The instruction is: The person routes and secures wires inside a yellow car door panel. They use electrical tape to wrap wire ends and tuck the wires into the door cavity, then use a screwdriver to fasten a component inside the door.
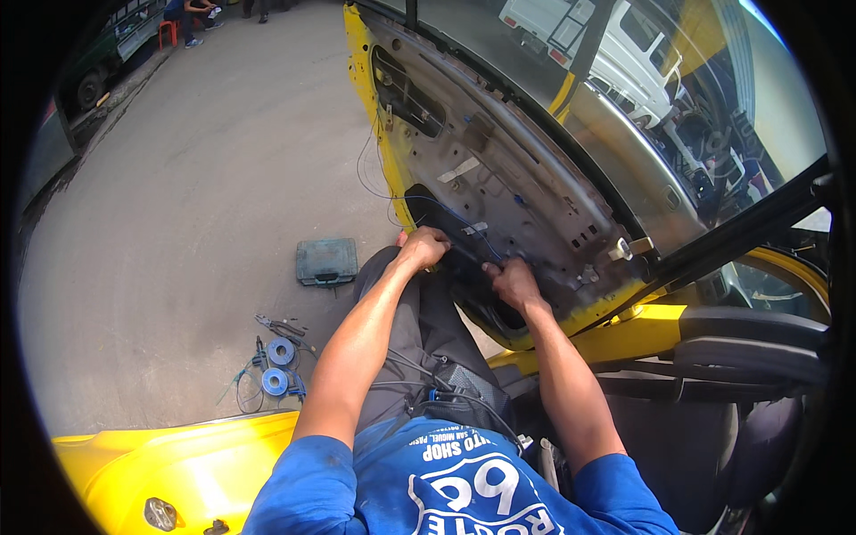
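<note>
Both hands are down at the dark speaker opening (464,267) low in the stripped yellow car door (499,178): the left hand (423,247) curled shut on its upper-left rim, the right hand (511,281) closed on the edge just across from it. A thin blue wire (450,212) runs right above the knuckles, so a hard tug could snag or tear it. The bare metal edge by the fingers could cut. Pliers (278,326) and blue tape rolls (277,366) lie on the concrete floor (196,205), well off to the left and out of reach.
</note>
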The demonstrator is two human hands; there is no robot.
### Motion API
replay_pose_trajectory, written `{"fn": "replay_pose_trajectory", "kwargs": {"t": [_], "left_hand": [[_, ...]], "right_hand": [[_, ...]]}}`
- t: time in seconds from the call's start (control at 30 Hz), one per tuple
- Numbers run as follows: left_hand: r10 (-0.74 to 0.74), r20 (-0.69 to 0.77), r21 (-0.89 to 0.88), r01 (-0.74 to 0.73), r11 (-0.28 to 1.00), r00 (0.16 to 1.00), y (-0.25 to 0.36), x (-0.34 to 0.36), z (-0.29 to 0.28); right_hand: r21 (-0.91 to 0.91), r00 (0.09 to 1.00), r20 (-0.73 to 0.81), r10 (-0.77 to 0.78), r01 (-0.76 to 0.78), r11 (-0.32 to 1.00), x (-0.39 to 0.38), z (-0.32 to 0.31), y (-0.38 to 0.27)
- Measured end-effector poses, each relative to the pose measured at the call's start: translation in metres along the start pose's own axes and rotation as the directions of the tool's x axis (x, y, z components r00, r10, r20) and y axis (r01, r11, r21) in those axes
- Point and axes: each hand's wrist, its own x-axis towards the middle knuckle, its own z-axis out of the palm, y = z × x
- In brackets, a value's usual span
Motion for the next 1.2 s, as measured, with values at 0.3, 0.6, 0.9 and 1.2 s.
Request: {"fn": "replay_pose_trajectory", "kwargs": {"t": [0.3, 0.6, 0.9, 1.2], "left_hand": [[-0.322, -0.215, -0.477, 0.189, 0.859, 0.922, -0.06, -0.036, -0.049], [0.017, -0.372, 0.172, 0.051, 0.984, 0.928, -0.062, -0.025, -0.045], [-0.597, -0.081, -0.782, 0.32, 0.535, 0.798, -0.088, 0.078, -0.052], [-0.509, 0.081, -0.892, 0.291, 0.346, 0.857, -0.103, 0.124, -0.048]], "right_hand": [[-0.291, 0.845, 0.481, 0.233, -0.097, 0.952, -0.103, 0.119, 0.206], [-0.18, 0.545, 0.699, 0.464, -0.493, 0.851, -0.134, 0.155, 0.328], [-0.174, 0.48, 0.596, 0.644, -0.706, 0.687, -0.208, 0.117, 0.352], [-0.083, 0.442, 0.569, 0.694, -0.808, 0.583, -0.234, 0.147, 0.348]]}}
